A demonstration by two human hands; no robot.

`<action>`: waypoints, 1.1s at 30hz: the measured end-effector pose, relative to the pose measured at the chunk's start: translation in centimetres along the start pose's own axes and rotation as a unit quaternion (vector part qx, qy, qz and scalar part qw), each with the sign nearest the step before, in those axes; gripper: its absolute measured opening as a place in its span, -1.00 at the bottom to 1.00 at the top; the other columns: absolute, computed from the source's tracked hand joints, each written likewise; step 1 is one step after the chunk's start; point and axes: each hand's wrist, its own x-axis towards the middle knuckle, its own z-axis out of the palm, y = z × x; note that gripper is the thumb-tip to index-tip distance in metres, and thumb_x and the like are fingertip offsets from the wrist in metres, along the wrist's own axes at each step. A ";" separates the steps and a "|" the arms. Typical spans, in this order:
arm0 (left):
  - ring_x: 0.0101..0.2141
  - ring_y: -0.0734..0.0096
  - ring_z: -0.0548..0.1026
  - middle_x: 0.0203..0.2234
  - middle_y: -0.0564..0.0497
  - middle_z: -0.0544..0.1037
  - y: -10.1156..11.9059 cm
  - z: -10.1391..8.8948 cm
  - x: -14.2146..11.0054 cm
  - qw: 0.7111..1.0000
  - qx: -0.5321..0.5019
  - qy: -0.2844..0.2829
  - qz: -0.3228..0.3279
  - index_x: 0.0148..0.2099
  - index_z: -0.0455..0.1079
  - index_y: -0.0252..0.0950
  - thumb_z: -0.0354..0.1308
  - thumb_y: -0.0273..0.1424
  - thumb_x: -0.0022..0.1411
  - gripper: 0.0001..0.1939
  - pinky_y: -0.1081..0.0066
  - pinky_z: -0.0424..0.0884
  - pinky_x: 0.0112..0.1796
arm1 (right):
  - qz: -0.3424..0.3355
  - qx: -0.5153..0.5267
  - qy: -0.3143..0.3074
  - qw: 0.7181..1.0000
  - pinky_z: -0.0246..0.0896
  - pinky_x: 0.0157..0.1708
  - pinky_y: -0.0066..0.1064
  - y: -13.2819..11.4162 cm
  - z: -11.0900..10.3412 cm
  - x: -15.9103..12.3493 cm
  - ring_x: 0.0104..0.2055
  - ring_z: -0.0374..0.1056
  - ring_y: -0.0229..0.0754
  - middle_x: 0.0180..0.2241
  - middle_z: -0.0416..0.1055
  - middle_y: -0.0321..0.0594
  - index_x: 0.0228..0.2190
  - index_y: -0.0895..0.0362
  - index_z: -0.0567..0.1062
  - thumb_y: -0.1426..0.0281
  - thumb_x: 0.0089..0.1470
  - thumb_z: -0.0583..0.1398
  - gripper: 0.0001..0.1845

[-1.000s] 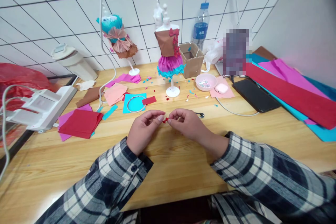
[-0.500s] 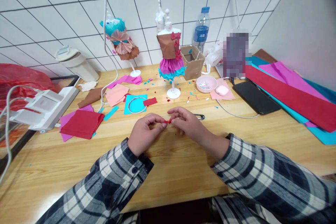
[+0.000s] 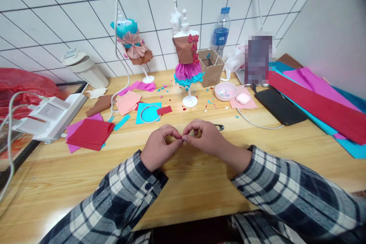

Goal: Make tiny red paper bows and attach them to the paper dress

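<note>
My left hand (image 3: 160, 147) and my right hand (image 3: 203, 137) meet fingertip to fingertip low over the table. Both are closed in a pinch on a tiny piece of red crepe paper (image 3: 182, 137), almost wholly covered by the fingers. Beyond them stands a small white dress form with a brown paper bodice (image 3: 183, 51), red bows (image 3: 194, 47) down one side, and a magenta skirt (image 3: 187, 71) edged in blue. A blue paper square (image 3: 140, 119) with a silver ring on it lies left of the hands, a red strip (image 3: 164, 110) across its edge.
Black scissors' handle or clip (image 3: 220, 127) shows behind my right hand. A pink bowl (image 3: 226, 97), phone (image 3: 281, 107) and long paper sheets (image 3: 317, 103) lie right. Folded red paper (image 3: 90, 134) and a power strip (image 3: 64, 116) are left. A bottle (image 3: 221, 36) and cardboard box (image 3: 211, 75) stand behind.
My right fingers have curled in from a looser spread to pinch against my left fingertips. The red paper showed between the hands before and is now mostly hidden.
</note>
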 end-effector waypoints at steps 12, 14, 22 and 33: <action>-0.52 0.46 0.37 -0.56 0.07 0.47 -0.1 0.0 0.1 0.972 -0.205 -0.051 -0.106 -0.42 0.38 -0.31 0.26 -0.25 0.00 -0.77 0.47 0.27 -0.47 | 0.133 0.225 -0.033 0.965 -0.02 -0.69 -0.57 0.6 0.1 0.4 -0.69 0.10 -0.42 -0.68 0.25 -0.45 -0.48 0.17 0.46 0.32 -0.09 0.26 -0.84; -0.47 0.42 0.43 -0.50 0.04 0.52 0.1 0.0 0.2 0.972 -0.213 -0.049 -0.088 -0.37 0.42 -0.31 0.27 -0.24 0.01 -0.77 0.46 0.32 -0.42 | 0.145 0.243 -0.036 0.958 -0.04 -0.70 -0.57 0.5 0.1 0.4 -0.69 0.08 -0.43 -0.68 0.24 -0.46 -0.48 0.17 0.44 0.32 -0.09 0.25 -0.84; -0.40 0.35 0.48 -0.46 -0.01 0.56 0.1 -0.1 0.2 0.982 -0.166 -0.001 -0.089 -0.38 0.47 -0.33 0.27 -0.21 0.02 -0.74 0.41 0.38 -0.31 | 0.181 0.323 -0.027 0.928 0.08 -0.67 -0.59 0.2 0.4 0.3 -0.62 0.19 -0.41 -0.59 0.32 -0.41 -0.46 0.16 0.41 0.29 -0.10 0.27 -0.80; -0.35 0.32 0.48 -0.44 -0.02 0.55 -0.1 0.0 0.2 1.000 0.013 0.018 -0.006 -0.41 0.49 -0.30 0.20 -0.28 0.09 -0.82 0.34 0.36 -0.26 | 0.096 0.136 -0.013 0.986 0.18 -0.54 -0.51 -0.2 0.3 0.1 -0.50 0.31 -0.32 -0.49 0.43 -0.27 -0.41 0.17 0.49 0.36 -0.07 0.24 -0.86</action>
